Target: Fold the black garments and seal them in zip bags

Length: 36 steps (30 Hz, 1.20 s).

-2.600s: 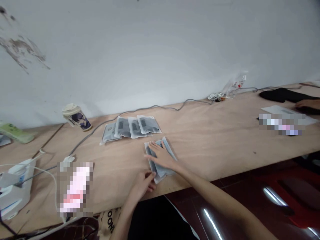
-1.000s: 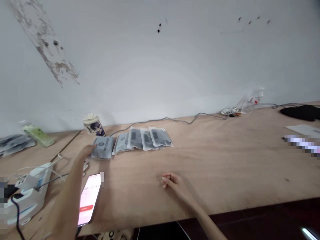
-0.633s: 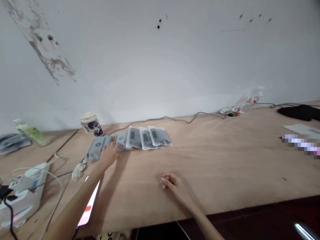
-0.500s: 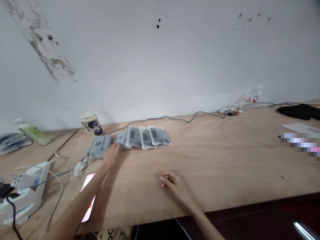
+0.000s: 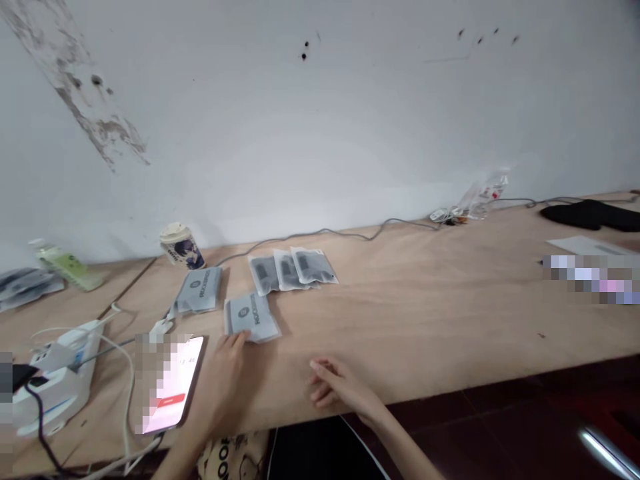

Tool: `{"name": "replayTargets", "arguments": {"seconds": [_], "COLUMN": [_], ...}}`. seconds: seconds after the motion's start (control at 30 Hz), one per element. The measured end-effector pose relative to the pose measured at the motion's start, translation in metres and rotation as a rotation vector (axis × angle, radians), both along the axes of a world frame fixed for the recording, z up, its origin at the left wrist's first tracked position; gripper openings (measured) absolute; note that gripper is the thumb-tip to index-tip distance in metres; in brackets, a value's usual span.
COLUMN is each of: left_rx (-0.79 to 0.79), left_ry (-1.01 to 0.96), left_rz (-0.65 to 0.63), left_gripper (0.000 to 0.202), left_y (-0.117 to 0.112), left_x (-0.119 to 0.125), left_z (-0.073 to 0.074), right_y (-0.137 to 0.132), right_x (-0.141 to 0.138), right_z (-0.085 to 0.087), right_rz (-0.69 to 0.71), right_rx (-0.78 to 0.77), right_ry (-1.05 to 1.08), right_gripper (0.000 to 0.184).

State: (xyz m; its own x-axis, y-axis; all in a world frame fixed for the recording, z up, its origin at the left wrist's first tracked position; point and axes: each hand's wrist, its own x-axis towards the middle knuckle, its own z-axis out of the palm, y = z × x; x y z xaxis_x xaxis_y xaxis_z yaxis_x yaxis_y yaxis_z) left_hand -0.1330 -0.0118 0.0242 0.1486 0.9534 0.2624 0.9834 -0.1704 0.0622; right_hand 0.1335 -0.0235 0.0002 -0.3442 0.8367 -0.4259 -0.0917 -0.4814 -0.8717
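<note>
Nearest packet (image 5: 254, 315) in left fingers (image 5: 240, 339)

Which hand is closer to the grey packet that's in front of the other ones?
Left. The left hand is at the near edge of the grey packet, fingertips against it; the right hand is apart, to its right.

Ref = packet (image 5: 255, 317). Best lane runs right of it: wide stretch of bare table (image 5: 425, 313), with right hand (image 5: 337, 387) in the way at its near right. Behind it, three overlapping packets (image 5: 293, 270) block, cable (image 5: 360, 235) beyond them. Slim gap between it and another packet (image 5: 203, 292) on its left; cup (image 5: 186, 250) behind that. Near left: left hand (image 5: 229, 360) at its edge, then phone (image 5: 185, 367), power strip (image 5: 85, 350) farther out.
</note>
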Motion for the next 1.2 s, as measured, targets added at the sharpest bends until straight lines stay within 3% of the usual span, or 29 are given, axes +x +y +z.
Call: {"name": "replayTargets", "arguments": {"seconds": [0.17, 0.3, 0.43, 0.53, 0.6, 0.67, 0.73, 0.8, 0.87, 1.03, 1.2], "left_rx": [-0.032, -0.098, -0.140, -0.172, -0.185, -0.324, -0.566, -0.741, -0.791, -0.745, -0.622], "left_ry": [-0.323, -0.650, -0.997, -1.147, -1.187, -1.174, -1.159, -1.205, -1.293, -1.316, -1.184], "left_rz": [-0.025, 0.032, 0.059, 0.075, 0.164, 0.246, 0.243, 0.174, 0.125, 0.115, 0.211], "left_gripper": [0.043, 0.040, 0.036, 0.031, 0.030, 0.035, 0.045, 0.052, 0.056, 0.058, 0.057], "left_y": [-0.081, -0.110, -0.103, -0.095, -0.089, -0.083, -0.078, -0.075, -0.074, -0.078, -0.072], "left_x": [0.049, 0.107, 0.147, 0.155, 0.155, 0.157, 0.163, 0.173, 0.182, 0.190, 0.184], "left_z": [-0.025, -0.030, -0.018, -0.008, -0.005, -0.007, -0.011, -0.017, -0.023, -0.028, -0.020], "right_y": [-0.019, -0.041, -0.064, -0.072, -0.071, -0.068, -0.065, -0.063, -0.064, -0.067, -0.063], "right_x": [-0.004, 0.001, 0.020, 0.038, 0.048, 0.056, 0.061, 0.064, 0.064, 0.059, 0.051], "right_z": [0.014, 0.013, 0.002, -0.004, -0.005, -0.004, -0.003, -0.003, -0.005, -0.015, -0.013], "right_rz": [0.013, -0.077, -0.256, -0.362, -0.437, -0.509, -0.542, -0.529, -0.454, -0.221, -0.190], "right_rx": [-0.079, -0.094, -0.154, -0.155, -0.137, -0.103, -0.058, -0.011, -0.001, 0.046, 0.244], "right_ry": [0.033, 0.230, 0.409, 0.451, 0.417, 0.364, 0.323, 0.284, 0.216, 0.009, -0.091], "right_gripper": [0.062, 0.063, 0.059, 0.053, 0.045, 0.041, 0.042, 0.047, 0.049, 0.047, 0.045]}}
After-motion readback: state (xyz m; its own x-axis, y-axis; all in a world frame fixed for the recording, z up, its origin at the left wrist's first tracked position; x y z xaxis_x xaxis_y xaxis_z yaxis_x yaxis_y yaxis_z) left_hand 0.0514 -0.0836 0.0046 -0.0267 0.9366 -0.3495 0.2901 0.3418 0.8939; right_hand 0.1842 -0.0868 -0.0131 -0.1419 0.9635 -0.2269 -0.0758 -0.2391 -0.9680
